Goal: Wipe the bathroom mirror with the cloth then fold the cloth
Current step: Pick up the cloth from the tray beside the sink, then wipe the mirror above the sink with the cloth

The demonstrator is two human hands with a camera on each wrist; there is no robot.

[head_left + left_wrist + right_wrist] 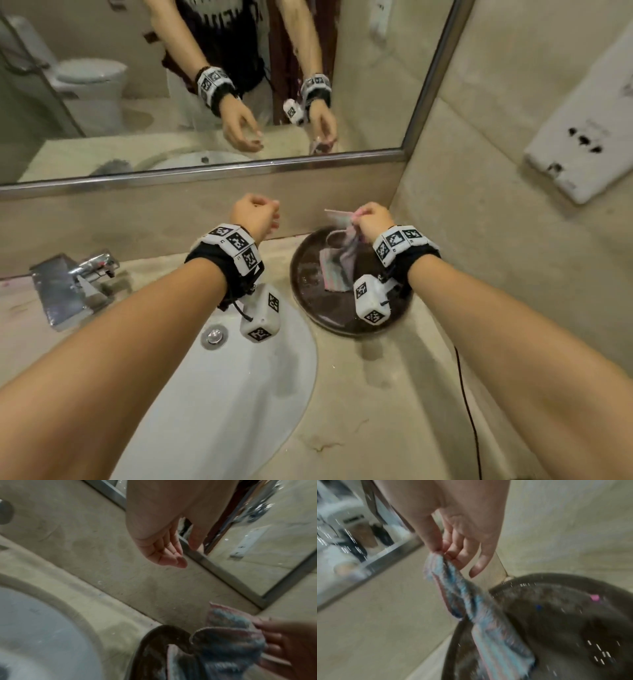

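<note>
The cloth [337, 253] hung from the right hand [373, 219], pinched by its upper edge between thumb and fingertips [439, 547], and draped down and toward the person so that its lower end lay on the dark round tray [301, 274] at the right of the counter [376, 394]. Its long axis ran from the pinch down into the tray, so nearly all of its length lay below and behind the grip, with only 1 short flap sticking out to the left of the fingers. The left hand [255, 216] held nothing; its fingers were loosely curled, with a gap between thumb and fingers, and it hovered level with the right hand, near it but apart, over the strip of counter between the sink [239, 394] and the tray. The mirror [205, 85] stood straight ahead, above the low wall strip, its bottom frame higher than both hands. The right hand was the 1 already on the cloth and also the nearer to the right part of the glass, so I judged that wiping would call for lifting the cloth up and forward until its hanging length cleared the tray. The left hand was placed to catch the free flap if the cloth needed bunching or spreading first. Whether the cloth was wet I could not tell.
</note>
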